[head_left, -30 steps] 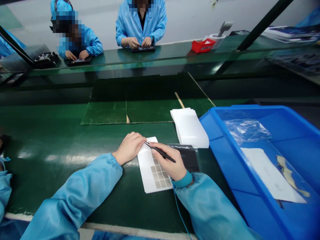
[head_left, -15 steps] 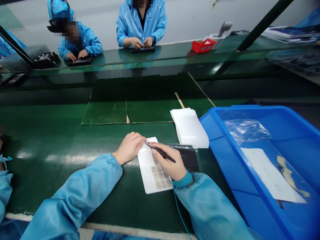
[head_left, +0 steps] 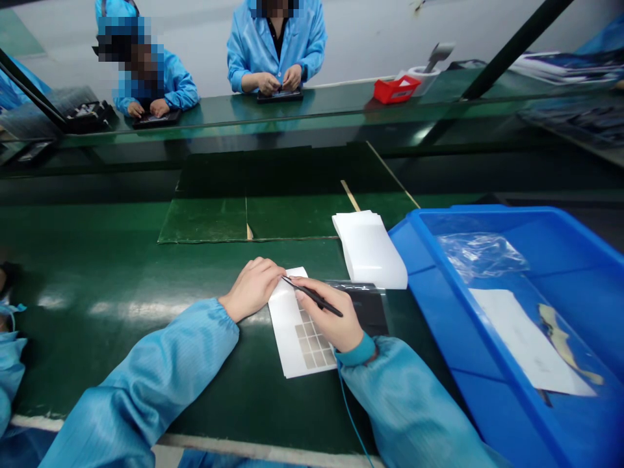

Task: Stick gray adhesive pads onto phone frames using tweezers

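Note:
A white sheet (head_left: pixel 292 338) with a grid of small grey squares lies on the green bench in front of me. My left hand (head_left: pixel 252 286) rests curled on the sheet's upper left corner, fingers pressed together against it. My right hand (head_left: pixel 331 317) pinches black tweezers (head_left: pixel 312 296), whose tips point left to the sheet's top edge beside my left fingers. Under my right hand lies a dark flat panel in a clear film (head_left: pixel 368 305).
A stack of white sheets (head_left: pixel 369 249) sits just beyond the panel. A blue bin (head_left: pixel 439 260) with paper and a plastic bag fills the right. A dark green mat (head_left: pixel 273 201) lies farther back. Two people in blue coats work at the far bench beside a red tray (head_left: pixel 394 88).
My hands and the sheet hold still. The people at the far bench shift their hands slightly.

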Available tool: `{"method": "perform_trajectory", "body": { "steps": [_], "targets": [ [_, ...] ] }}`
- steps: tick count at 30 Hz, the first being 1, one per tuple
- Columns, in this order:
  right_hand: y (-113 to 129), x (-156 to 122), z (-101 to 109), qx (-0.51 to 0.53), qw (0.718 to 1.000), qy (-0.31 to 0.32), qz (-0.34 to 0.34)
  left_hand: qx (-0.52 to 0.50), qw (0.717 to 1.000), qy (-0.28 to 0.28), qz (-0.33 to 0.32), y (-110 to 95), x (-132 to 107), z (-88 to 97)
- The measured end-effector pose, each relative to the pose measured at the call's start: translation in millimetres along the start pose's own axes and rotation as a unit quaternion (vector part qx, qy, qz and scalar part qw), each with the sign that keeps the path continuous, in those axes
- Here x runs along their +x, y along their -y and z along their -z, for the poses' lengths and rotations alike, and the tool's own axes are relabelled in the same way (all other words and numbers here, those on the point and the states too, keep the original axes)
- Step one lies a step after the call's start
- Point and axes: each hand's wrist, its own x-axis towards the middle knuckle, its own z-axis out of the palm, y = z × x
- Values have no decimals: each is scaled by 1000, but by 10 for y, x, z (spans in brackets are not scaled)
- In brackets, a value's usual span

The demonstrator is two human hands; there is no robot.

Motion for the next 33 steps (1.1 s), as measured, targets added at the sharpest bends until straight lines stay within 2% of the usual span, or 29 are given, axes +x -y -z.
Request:
{"method": "perform_trajectory", "body": {
  "steps": [6,12,28,33],
  "targets": [
    [-16,-5,-4,0,1000,3,0,-13,1000,-14,-3,-4,-1,3],
    [-33,-15,-4,3,1000,-1,-2,3,1000,2,-9,0,-1,-5],
    [-23,-16,-2,6,1000,-4,-2,-14,1000,-10,-6,-3,-4,2],
    [-18,-13,-2,5,1000,-1,-5,3,1000,2,-9,-17,4,11]
  ]
}}
